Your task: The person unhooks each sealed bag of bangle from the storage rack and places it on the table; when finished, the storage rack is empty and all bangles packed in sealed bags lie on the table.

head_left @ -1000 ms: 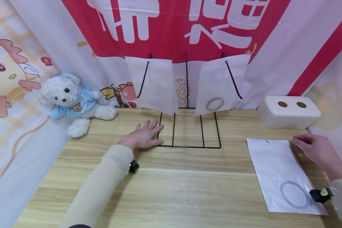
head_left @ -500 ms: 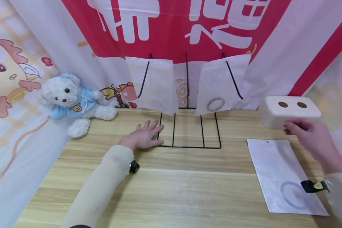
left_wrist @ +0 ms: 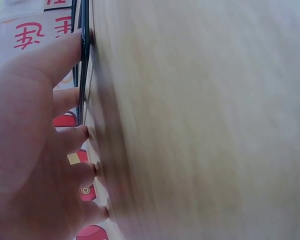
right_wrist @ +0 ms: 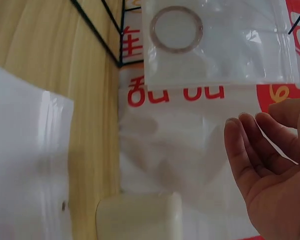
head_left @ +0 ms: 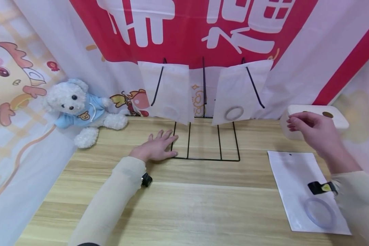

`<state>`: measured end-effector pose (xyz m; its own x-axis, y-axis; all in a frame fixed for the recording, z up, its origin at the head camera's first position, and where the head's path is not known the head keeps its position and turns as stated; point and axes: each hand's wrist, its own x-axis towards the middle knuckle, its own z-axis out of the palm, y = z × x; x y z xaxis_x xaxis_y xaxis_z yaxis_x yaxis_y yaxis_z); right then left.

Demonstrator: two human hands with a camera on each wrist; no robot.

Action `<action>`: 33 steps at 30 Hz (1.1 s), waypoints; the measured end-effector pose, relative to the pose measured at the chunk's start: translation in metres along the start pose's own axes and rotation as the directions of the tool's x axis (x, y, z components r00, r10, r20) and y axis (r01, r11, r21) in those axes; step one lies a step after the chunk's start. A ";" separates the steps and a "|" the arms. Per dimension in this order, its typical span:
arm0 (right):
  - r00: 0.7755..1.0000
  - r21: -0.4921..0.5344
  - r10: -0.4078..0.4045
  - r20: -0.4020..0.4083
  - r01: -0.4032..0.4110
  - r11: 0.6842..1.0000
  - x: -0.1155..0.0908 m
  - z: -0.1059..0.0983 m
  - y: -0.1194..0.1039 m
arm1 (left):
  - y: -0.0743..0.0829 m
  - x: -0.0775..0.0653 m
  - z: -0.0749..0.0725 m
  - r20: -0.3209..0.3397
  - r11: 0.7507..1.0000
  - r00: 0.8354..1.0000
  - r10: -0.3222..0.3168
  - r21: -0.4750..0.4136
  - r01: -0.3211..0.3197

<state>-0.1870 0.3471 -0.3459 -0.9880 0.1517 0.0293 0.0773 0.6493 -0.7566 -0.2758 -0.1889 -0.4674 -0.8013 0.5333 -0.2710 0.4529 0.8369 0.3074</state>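
Observation:
My left hand (head_left: 153, 148) lies spread at the left side of a black wire display rack (head_left: 213, 159), thumb and fingertips on its base wires; the left wrist view shows the thumb against the wire. Two white zip bags hang from the rack's prongs, a left bag (head_left: 167, 85) and a right bag (head_left: 246, 83); a ring shows through the right one. My right hand (head_left: 321, 135) is raised, fingers loosely curved with nothing between them, in front of the white box. Below it a third zip bag (head_left: 287, 184) lies flat on the table, a round ring (head_left: 307, 212) inside.
A white box (head_left: 340, 120) with two round holes stands at the back right. At the back left sits a white teddy bear (head_left: 93, 112) in a blue hoodie. A printed curtain (head_left: 178, 41) hangs behind the wooden table (head_left: 203, 205).
My right hand has risen from beside the flat bag and moved left, now overlapping the white box. My left hand stays on the rack. The head view has shifted slightly.

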 end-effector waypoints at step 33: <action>0.983 0.337 0.003 -0.182 0.059 0.940 0.063 0.020 -0.075 | 0.029 -0.019 -0.021 0.023 0.999 0.999 -0.039 -0.007 0.039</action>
<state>-0.2581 0.2930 -0.3008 -0.9470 0.2865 0.1454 -0.0312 0.3684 -0.9291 -0.2559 -0.1778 -0.4341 -0.8092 0.5032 -0.3032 0.4186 0.8560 0.3035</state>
